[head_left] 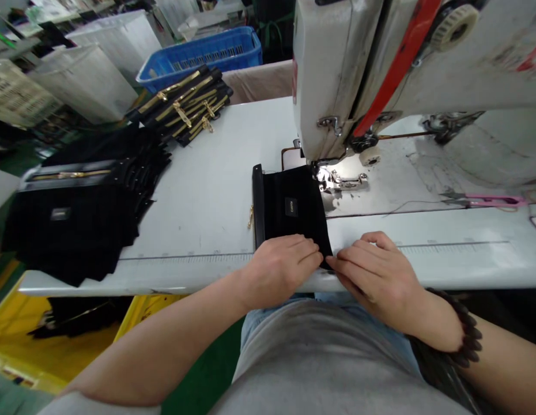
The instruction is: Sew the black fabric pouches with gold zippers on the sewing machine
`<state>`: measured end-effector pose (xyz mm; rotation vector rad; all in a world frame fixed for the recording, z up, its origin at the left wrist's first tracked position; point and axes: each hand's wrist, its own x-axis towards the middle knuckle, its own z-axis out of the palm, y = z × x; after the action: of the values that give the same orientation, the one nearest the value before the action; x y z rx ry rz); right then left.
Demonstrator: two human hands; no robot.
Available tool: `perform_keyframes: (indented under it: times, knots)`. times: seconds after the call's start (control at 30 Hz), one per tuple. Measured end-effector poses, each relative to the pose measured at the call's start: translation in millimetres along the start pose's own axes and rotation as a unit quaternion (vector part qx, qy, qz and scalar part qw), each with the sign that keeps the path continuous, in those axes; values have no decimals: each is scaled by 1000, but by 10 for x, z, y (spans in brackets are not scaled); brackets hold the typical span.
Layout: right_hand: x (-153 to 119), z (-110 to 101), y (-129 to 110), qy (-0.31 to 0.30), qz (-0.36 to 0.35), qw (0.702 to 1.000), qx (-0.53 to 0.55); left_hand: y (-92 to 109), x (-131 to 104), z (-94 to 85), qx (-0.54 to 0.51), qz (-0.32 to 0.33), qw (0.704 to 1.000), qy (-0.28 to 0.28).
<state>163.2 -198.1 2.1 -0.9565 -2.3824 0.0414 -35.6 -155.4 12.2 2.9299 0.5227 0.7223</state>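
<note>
A black fabric piece (289, 199) with a small label and a zipper strip along its left side lies on the white sewing table (199, 219). Its upper right corner sits at the presser foot of the sewing machine (332, 75). My left hand (283, 265) is closed on the lower edge of the fabric, fingers bent over it. My right hand (378, 276), with a dark bead bracelet at the wrist, pinches the fabric's lower right corner. The two hands are nearly touching at that corner.
Stacked black fabric pieces (86, 202) lie at the table's left, with zipper strips (185, 106) behind them. Pink-handled snips (488, 200) rest at the right. A blue basket (203, 55) stands behind the table, a yellow bin (47, 357) below its left end.
</note>
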Motion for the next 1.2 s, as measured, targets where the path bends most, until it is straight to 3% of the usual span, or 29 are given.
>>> perform_keyframes:
  times: [0.2, 0.43, 0.63, 0.87, 1.2]
  knots:
    - [132, 51, 188, -30, -36, 999, 1, -196, 45, 46, 8, 7, 1000, -28]
    - [373, 35, 418, -64, -116, 988, -73, -417, 136, 85, 16, -1, 998, -59]
    - [472, 49, 581, -67, -133, 984, -96, -599, 191, 141, 28, -5, 998, -62]
    - [532, 128, 754, -50, -123, 986, -99, -773, 239, 187, 39, -15, 996, -74]
    - [614, 136, 935, -138, -79, 982, -105, -992, 361, 184, 56, -4, 994, -97]
